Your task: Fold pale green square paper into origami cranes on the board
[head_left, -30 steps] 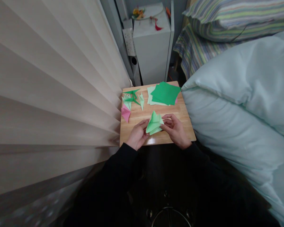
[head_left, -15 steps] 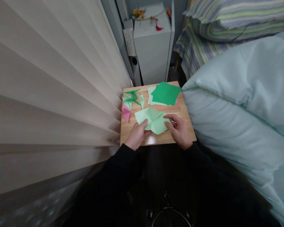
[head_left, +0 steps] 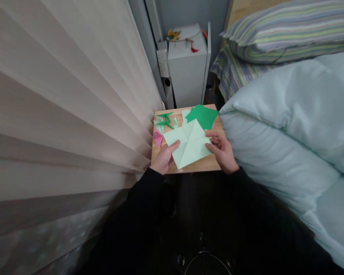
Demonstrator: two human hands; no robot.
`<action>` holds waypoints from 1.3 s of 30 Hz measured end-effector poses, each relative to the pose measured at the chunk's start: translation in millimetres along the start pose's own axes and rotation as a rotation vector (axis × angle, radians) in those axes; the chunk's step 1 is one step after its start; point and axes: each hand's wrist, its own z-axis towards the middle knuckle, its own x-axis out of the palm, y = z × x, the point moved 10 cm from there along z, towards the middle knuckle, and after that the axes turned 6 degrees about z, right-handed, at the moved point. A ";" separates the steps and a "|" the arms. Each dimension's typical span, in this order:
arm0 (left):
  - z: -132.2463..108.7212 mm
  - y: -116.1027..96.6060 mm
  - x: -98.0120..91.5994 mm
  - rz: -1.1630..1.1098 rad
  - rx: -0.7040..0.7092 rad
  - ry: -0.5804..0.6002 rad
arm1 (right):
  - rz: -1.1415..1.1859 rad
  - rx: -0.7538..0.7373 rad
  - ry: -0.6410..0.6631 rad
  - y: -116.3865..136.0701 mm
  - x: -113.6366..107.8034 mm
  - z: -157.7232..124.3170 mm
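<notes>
A creased square of pale green origami paper (head_left: 187, 143) is spread out between my hands above the small wooden table (head_left: 200, 166). My left hand (head_left: 164, 156) pinches its left side, thumb on top and the other fingers hidden below. At the right corner, my right hand (head_left: 221, 149) grips the sheet between thumb and fingers. Behind it lies a stack of dark green paper (head_left: 203, 116) over paler sheets. Several folded green paper pieces (head_left: 164, 120) sit at the table's back left, with a pink folded piece (head_left: 158, 137) in front of them.
A pleated curtain (head_left: 103, 114) hangs close along the table's left side. The bed with a pale blue quilt (head_left: 275, 126) and a striped pillow (head_left: 283, 34) borders the right. A white cabinet (head_left: 187, 72) stands behind the table, with small ornaments on top.
The pale green paper has gone from bent and partly folded to opened nearly flat, its top corner now further back. Both hands still hold it. The camera view has shifted slightly.
</notes>
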 end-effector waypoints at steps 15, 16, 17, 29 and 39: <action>-165.5 25.6 44.7 -0.126 0.123 -0.075 | 0.392 0.036 -0.127 55.3 31.1 -142.1; -178.7 27.8 46.4 -0.118 0.129 -0.058 | 0.362 0.035 -0.127 59.5 29.8 -152.3; -191.7 29.5 47.2 -0.110 0.128 -0.037 | 0.335 0.038 -0.125 63.9 27.8 -162.3; -292.5 7.0 93.2 0.238 0.000 0.313 | 0.036 0.112 0.126 142.3 20.0 -267.9; -361.0 -28.6 119.3 0.490 0.074 0.449 | -0.030 0.079 -0.018 194.8 15.1 -317.2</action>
